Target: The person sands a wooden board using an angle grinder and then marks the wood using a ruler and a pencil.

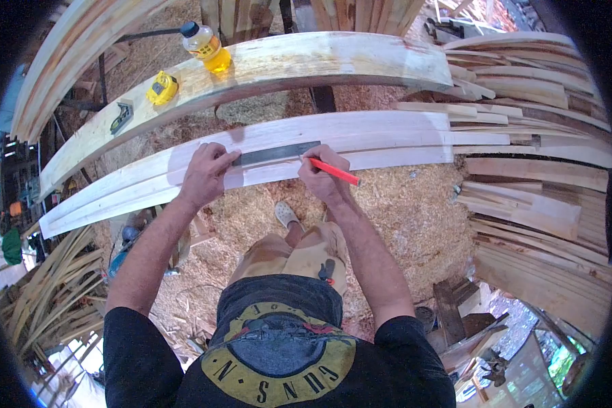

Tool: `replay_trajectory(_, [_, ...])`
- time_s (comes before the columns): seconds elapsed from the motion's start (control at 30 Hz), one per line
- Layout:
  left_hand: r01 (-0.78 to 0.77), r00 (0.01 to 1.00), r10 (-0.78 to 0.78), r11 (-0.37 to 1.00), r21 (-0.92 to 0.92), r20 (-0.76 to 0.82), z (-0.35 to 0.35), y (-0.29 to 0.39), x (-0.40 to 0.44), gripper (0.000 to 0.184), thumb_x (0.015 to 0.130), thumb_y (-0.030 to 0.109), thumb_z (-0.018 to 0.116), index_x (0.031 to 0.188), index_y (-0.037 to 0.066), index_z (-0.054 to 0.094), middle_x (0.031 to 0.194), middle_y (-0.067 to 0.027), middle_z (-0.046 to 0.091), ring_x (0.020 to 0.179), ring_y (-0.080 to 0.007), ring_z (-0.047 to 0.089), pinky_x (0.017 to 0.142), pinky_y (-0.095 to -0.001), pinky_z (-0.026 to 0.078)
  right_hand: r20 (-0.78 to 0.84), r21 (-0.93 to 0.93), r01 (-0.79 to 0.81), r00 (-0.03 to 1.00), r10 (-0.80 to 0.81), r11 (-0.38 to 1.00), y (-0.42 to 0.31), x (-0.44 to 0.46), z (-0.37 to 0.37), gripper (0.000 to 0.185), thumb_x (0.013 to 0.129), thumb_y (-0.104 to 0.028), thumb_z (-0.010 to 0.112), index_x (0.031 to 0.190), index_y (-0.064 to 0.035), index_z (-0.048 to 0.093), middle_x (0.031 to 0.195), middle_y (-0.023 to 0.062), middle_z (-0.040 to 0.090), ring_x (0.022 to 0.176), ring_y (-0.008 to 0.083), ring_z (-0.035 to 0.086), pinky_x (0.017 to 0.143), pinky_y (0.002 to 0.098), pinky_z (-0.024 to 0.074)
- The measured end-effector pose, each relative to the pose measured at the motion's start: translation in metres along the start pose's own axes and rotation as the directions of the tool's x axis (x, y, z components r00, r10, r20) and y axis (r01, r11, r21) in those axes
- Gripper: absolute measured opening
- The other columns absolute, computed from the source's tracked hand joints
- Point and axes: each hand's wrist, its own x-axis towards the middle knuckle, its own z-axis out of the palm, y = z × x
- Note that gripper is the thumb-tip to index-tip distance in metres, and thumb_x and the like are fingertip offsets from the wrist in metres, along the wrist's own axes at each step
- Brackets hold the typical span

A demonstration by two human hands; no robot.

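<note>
A pale board (387, 134) runs across in front of me, with a dark flat ruler (275, 154) lying along it. My left hand (207, 171) is closed at the ruler's left end, thumb and fingers holding it against the wood. In my right hand (325, 178) is a red pencil (336, 171), gripped near its point. The pencil's tip is at the ruler's right end, partly hidden by my fingers. The pencil's back end points to the right and down.
Beyond the board lies a thick timber beam (333, 58). On it stand a bottle of yellow liquid (207, 49), a yellow tape measure (162, 88) and a small dark tool (121, 117). Stacked planks (537, 166) fill the right side. Wood shavings (408, 211) cover the floor.
</note>
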Motion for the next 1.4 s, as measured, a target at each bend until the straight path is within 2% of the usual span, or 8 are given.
replay_trajectory(0.43, [0.005,1.0,-0.005,1.0,0.003,-0.003,0.0,0.001,-0.001,0.04,0.081,-0.004,0.069,0.119,0.01,0.075,0.103,-0.0128,0.064,0.098,-0.0329,0.06,0.088,-0.0446,0.049,-0.001,-0.028,0.065,0.998,-0.065,0.998,0.003,0.001,0.0,0.01,0.085,0.001,0.074,0.093,-0.003,0.068,0.073,0.0038,0.069,0.065,0.0062,0.063,0.06,0.0258,0.0525])
replay_trajectory(0.53, [0.003,1.0,-0.003,1.0,-0.007,0.0,0.001,-0.001,-0.001,0.041,0.081,-0.004,0.069,0.119,0.01,0.075,0.103,-0.0125,0.064,0.098,-0.0328,0.06,0.088,-0.0449,0.049,-0.026,-0.044,0.041,0.999,-0.042,0.998,0.003,0.0,0.003,0.011,0.085,0.001,0.074,0.092,-0.0032,0.068,0.072,0.0038,0.068,0.064,0.0069,0.063,0.06,0.0263,0.0525])
replay_trajectory(0.63, [-0.011,1.0,0.011,1.0,0.015,-0.001,0.002,-0.001,-0.001,0.04,0.081,-0.003,0.07,0.119,0.01,0.075,0.102,-0.0124,0.063,0.097,-0.0327,0.06,0.087,-0.045,0.049,0.004,-0.057,0.02,1.0,-0.019,0.998,0.003,0.001,0.0,0.011,0.082,0.0,0.074,0.089,-0.0043,0.067,0.075,0.0079,0.07,0.065,0.0128,0.068,0.059,0.0296,0.0549])
replay_trajectory(0.83, [-0.012,1.0,0.013,1.0,0.016,-0.012,0.001,0.0,-0.001,0.04,0.082,-0.003,0.07,0.119,0.01,0.075,0.101,-0.0118,0.063,0.096,-0.0319,0.06,0.087,-0.0445,0.049,0.01,-0.079,0.05,0.999,-0.049,0.996,0.002,0.001,-0.001,0.011,0.084,-0.001,0.073,0.092,-0.003,0.066,0.073,0.005,0.07,0.064,0.0083,0.065,0.059,0.0275,0.0532])
replay_trajectory(1.03, [-0.001,1.0,0.001,1.0,0.024,0.007,0.003,-0.003,-0.002,0.038,0.083,-0.001,0.07,0.119,0.011,0.076,0.102,-0.0112,0.063,0.096,-0.0315,0.06,0.087,-0.0443,0.049,0.016,0.032,-0.135,0.991,0.134,0.99,0.0,-0.002,-0.003,0.01,0.086,-0.001,0.073,0.093,-0.0027,0.066,0.071,0.0036,0.068,0.066,0.0073,0.065,0.059,0.0269,0.0529])
replay_trajectory(1.13, [0.001,1.0,-0.001,1.0,0.015,-0.01,0.004,-0.003,-0.002,0.038,0.084,-0.001,0.07,0.119,0.012,0.076,0.103,-0.0114,0.063,0.097,-0.0315,0.06,0.087,-0.0439,0.049,0.037,0.013,-0.175,0.984,0.174,0.985,-0.001,-0.002,-0.004,0.01,0.084,0.0,0.072,0.092,-0.0022,0.066,0.073,0.0059,0.068,0.064,0.0088,0.064,0.059,0.0271,0.0532])
replay_trajectory(1.23, [-0.006,1.0,0.006,1.0,0.019,-0.029,0.003,-0.001,-0.002,0.037,0.085,0.0,0.071,0.119,0.013,0.076,0.102,-0.0115,0.064,0.096,-0.0314,0.06,0.086,-0.0437,0.049,-0.02,-0.047,0.033,0.999,-0.034,0.998,-0.013,-0.004,0.003,0.008,0.088,0.001,0.071,0.094,-0.0017,0.067,0.074,0.0018,0.068,0.066,0.0046,0.062,0.059,0.0249,0.0514])
replay_trajectory(1.4, [-0.003,1.0,0.004,1.0,0.02,-0.026,0.003,-0.001,-0.002,0.036,0.085,0.0,0.07,0.118,0.013,0.076,0.1,-0.0112,0.064,0.095,-0.0312,0.06,0.084,-0.0438,0.049,0.013,0.024,-0.046,0.999,0.045,0.999,-0.006,-0.007,0.016,0.01,0.087,0.001,0.074,0.094,-0.0021,0.068,0.075,0.0019,0.068,0.066,0.0044,0.06,0.06,0.0237,0.0504])
